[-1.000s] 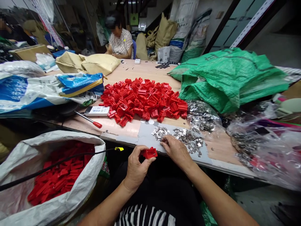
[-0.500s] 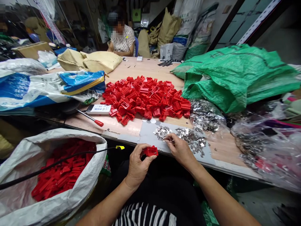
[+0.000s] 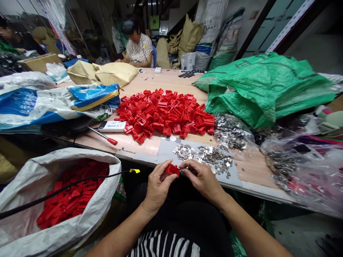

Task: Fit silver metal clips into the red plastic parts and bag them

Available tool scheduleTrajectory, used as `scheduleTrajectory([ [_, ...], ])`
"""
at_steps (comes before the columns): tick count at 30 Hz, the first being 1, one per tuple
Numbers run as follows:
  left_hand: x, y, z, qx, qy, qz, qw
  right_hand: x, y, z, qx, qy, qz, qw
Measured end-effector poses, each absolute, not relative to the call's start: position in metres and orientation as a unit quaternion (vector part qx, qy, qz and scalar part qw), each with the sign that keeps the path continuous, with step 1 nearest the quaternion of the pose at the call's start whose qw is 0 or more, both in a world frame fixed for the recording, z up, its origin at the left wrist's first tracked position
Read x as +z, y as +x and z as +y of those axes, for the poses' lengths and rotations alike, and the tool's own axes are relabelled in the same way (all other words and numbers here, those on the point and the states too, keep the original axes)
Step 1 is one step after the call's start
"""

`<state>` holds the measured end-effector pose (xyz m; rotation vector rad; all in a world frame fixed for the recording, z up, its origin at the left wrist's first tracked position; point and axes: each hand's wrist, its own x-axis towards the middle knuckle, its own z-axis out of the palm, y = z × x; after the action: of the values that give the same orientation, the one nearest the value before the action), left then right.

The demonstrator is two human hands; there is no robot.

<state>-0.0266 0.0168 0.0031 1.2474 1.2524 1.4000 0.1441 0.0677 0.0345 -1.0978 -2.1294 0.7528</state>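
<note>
Between the thumb and fingers of my left hand (image 3: 158, 184) is a small red plastic part (image 3: 172, 170), hollow and box-like, held just off the table's front edge. My right hand (image 3: 199, 176) is pinched at the part's right end; a small metal piece seems to be at its fingertips, mostly hidden. Behind my hands, small silvery metal pieces (image 3: 184, 151) lie in two heaps on a grey sheet (image 3: 164, 151). A large pile of the same red parts (image 3: 166, 114) covers the middle of the table.
At the lower left an open white sack (image 3: 107, 200) holds more red parts, with a black cable (image 3: 66, 185) across it. A red-handled tool (image 3: 111, 141) lies near the edge. Plastic bags of metal pieces (image 3: 233, 132) and a green sack (image 3: 268, 89) sit right. A person (image 3: 139, 50) sits opposite.
My right hand has moved left from the metal heap to the red part in my left hand. The left hand has stayed nearly in place. The camera view has shifted slightly.
</note>
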Motion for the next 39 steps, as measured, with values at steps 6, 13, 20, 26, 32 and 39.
scheduleTrajectory([
  [6, 0.013, -0.027, 0.015, 0.565, 0.435, 0.468, 0.523, 0.036, 0.140, 0.062, 0.266, -0.324, -0.843, 0.337],
  [13, 0.014, -0.028, 0.013, 0.542, 0.443, 0.448, 0.556, 0.033, 0.150, 0.064, 0.350, -0.300, -0.836, 0.299],
  [20, 0.014, -0.027, 0.014, 0.537, 0.452, 0.438, 0.562, 0.032, 0.151, 0.062, 0.434, -0.386, -0.774, 0.254],
  [26, 0.009, -0.026, 0.018, 0.562, 0.429, 0.419, 0.569, 0.034, 0.155, 0.060, 0.456, -0.403, -0.750, 0.258],
  [32, 0.000, -0.032, 0.031, 0.539, 0.559, 0.474, 0.415, 0.024, 0.159, 0.064, 0.326, -0.412, -0.808, 0.266],
  [39, -0.012, -0.036, 0.055, 0.465, 0.663, 0.509, 0.292, 0.017, 0.154, 0.071, 0.278, -0.463, -0.806, 0.240],
])
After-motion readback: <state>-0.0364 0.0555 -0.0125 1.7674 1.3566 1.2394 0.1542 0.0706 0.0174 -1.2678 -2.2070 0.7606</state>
